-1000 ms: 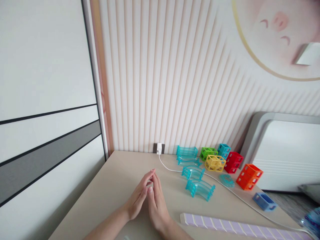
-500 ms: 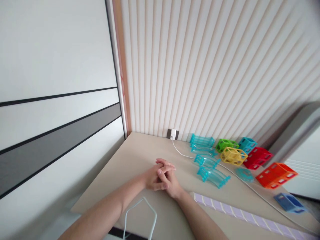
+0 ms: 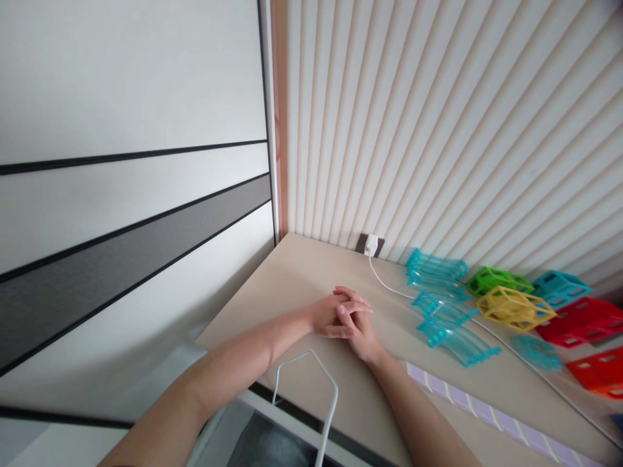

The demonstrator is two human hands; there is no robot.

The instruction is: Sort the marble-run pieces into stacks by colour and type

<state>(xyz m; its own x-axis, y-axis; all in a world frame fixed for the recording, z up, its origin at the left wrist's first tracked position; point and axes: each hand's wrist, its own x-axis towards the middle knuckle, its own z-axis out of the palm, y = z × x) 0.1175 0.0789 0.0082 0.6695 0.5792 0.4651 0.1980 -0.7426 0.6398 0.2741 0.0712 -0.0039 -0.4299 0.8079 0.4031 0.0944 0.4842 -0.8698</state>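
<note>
My left hand and my right hand are clasped together above the beige tabletop, fingers interlaced. Both are closed, and no object shows between them. Part of the fingers is hidden where the hands overlap. To the right of them lie several clear teal curved track pieces, the nearest things to my right hand. A lilac strip with pale cross lines runs along the table beside my right forearm. Below my hands a thin white cord loops up in front of the table's edge.
A white charger is plugged in at the wall, its cable running right across the table. Open-sided plastic blocks in green, yellow, blue, red and orange stand at right. A white panelled cabinet rises at left.
The view has turned left and slightly down, so hands, table and blocks sit farther right. The dark blue block is nearly out of frame. My hands stay clasped.
</note>
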